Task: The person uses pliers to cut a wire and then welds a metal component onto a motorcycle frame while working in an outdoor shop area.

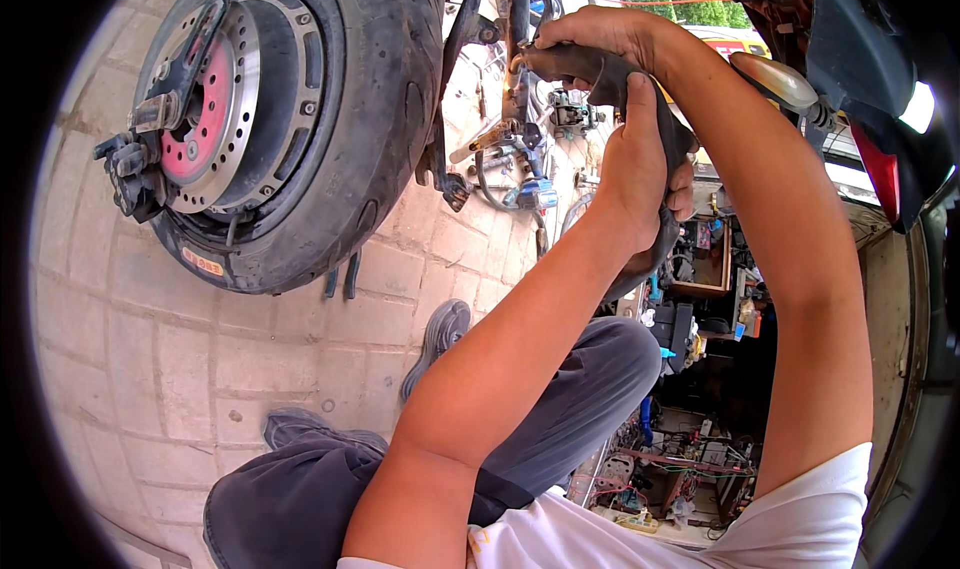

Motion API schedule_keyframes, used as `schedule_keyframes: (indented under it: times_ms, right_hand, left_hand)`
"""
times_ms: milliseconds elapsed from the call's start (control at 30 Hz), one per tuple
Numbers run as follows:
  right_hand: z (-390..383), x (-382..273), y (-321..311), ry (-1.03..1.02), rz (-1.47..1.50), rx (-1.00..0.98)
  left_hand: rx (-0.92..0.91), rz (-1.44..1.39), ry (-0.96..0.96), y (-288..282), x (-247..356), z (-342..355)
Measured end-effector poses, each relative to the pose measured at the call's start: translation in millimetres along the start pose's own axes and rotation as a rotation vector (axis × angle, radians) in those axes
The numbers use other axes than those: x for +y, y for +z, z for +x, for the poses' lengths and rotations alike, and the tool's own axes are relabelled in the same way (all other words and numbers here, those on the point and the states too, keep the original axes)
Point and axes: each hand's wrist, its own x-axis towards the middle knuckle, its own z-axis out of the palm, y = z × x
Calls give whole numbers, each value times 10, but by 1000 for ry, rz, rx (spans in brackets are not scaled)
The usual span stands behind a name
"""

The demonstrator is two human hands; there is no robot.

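Both my hands grip a black curved piece (598,72) that looks like a rubber or plastic mudguard. My left hand (636,164) is closed around its nearer part, with the thumb on top and the fingertips showing on the right side. Farther up, my right hand (612,35) closes over the upper end, its fingers partly hidden. Just beyond that end stands an upright metal part (517,89) of a vehicle frame. The lower end of the black piece passes behind my left wrist.
At left is a motor wheel with a black tyre (385,129), a brake disc (247,99) and a hanging brake caliper (130,179). A blue power tool (537,195) lies among parts on the paved floor (260,354). Cluttered shelves (705,289) and a red-and-dark vehicle body (865,59) are at right.
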Motion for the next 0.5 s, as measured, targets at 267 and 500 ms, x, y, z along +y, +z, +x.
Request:
schedule_keyframes:
  times_ms: [267,500]
  right_hand:
    - [-44,-77,55,-16,36,41]
    - [14,-69,8,-87,-8,52]
  left_hand:
    - [-22,42,20,-36,39,-9]
    - [-27,57,39,-13,53,-21]
